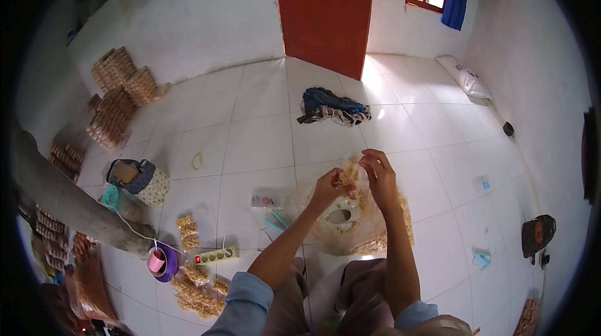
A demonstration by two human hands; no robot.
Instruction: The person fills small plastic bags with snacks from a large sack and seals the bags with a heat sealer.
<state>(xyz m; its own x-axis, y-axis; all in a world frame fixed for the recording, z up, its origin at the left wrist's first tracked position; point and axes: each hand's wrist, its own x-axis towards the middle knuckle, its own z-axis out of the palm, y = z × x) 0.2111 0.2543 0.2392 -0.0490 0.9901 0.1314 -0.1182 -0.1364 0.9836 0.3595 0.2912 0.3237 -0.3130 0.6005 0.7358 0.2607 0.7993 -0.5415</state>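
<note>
Over a large clear plastic sack point(325, 236) on the floor, I hold up a small clear plastic bag of light brown snack pieces point(350, 172). My left hand point(332, 187) is closed around the bag's left side and lower part. At its upper right edge, my right hand point(379, 178) has curled fingers and thumb pinching the thin plastic. More snack pieces point(404, 214) lie inside the sack along its right side. A white piece with an oval hole point(340, 216) shows below my hands, partly covered by the sack.
Left of me are a power strip point(216, 255), filled snack bags point(188, 231), a snack pile point(194, 295) and a purple basin point(164, 263). Stacked packs point(113, 117) stand by the wall. A dark cloth bundle point(333, 107) lies ahead, before a red door point(322, 16).
</note>
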